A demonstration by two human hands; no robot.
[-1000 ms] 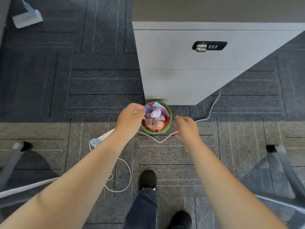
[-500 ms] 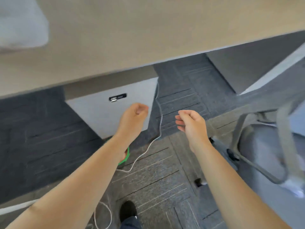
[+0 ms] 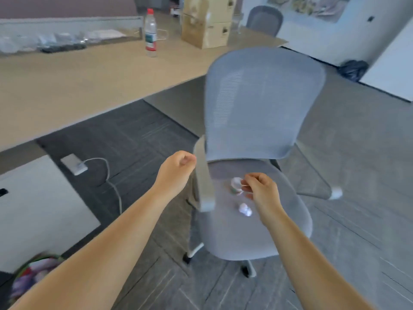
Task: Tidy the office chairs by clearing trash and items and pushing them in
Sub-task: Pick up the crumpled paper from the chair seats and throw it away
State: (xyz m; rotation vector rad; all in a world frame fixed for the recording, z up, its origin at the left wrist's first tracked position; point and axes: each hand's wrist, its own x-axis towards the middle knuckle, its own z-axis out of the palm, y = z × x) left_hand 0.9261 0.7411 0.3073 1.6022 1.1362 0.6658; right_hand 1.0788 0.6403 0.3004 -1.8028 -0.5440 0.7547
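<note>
While the right hand (image 3: 260, 189) hovers over the seat with its grip half curled, thumb and forefinger nearly pinched at a small cup-like piece of trash (image 3: 235, 186), I cannot tell whether it touches that piece. The left hand (image 3: 177, 167) is loosely fisted on nothing, just left of the chair's near armrest (image 3: 204, 175).

A crumpled paper ball (image 3: 245, 210) lies on the seat just near of the cup, so the grey office chair (image 3: 263, 104) is not yet cleared. The bin (image 3: 33, 271), blurred at the near left corner on the floor, already holds mixed scraps. By my judgement the task is midway: both pieces must go to the bin, then the chair must be pushed in.

The chair stands well out from the counter (image 3: 89, 81), turned partly sideways. The floor between it and the counter's edge looks open; a white cable (image 3: 111, 182) and its adapter lie farther left, near a white cabinet (image 3: 40, 209), and could snag a caster if the chair drifts left. A bottle (image 3: 150, 33) and cardboard boxes (image 3: 206, 23) stand far back on the counter.
</note>
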